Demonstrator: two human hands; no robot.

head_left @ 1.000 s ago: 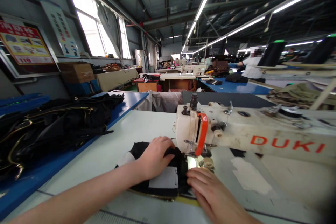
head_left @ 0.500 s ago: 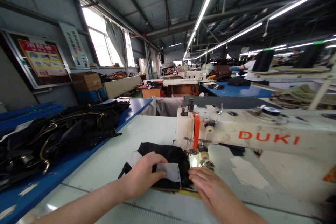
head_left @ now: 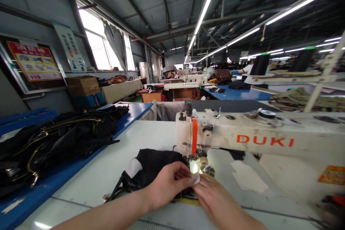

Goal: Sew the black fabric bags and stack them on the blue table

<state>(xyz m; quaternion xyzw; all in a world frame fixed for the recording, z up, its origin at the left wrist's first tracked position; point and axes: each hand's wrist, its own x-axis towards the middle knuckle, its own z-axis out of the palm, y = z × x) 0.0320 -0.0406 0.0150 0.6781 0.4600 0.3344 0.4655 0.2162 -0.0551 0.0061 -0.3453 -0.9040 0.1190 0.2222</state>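
A black fabric piece [head_left: 159, 161] with a pale patch [head_left: 133, 168] at its left lies on the machine bed, its right edge by the needle area of the sewing machine [head_left: 212, 125]. Just in front of the needle, my left hand [head_left: 169, 181] is closed, thumb and fingers pinching a small light-grey fabric tab [head_left: 195, 178]. My right hand [head_left: 215, 196] meets it there, fingers together at the black fabric's near right edge, partly hidden behind the tab. A black strap hangs out at the fabric's left side.
Black bags with gold zippers [head_left: 61, 136] are heaped on the blue table [head_left: 107, 151] to the left. A torn paper piece [head_left: 249, 176] lies right of the needle. Thread cones [head_left: 260, 64] stand behind the machine arm.
My left hand has moved right from the middle of the black fabric to the needle area, beside my right hand. The grey tab, flat before, is now lifted in its fingers.
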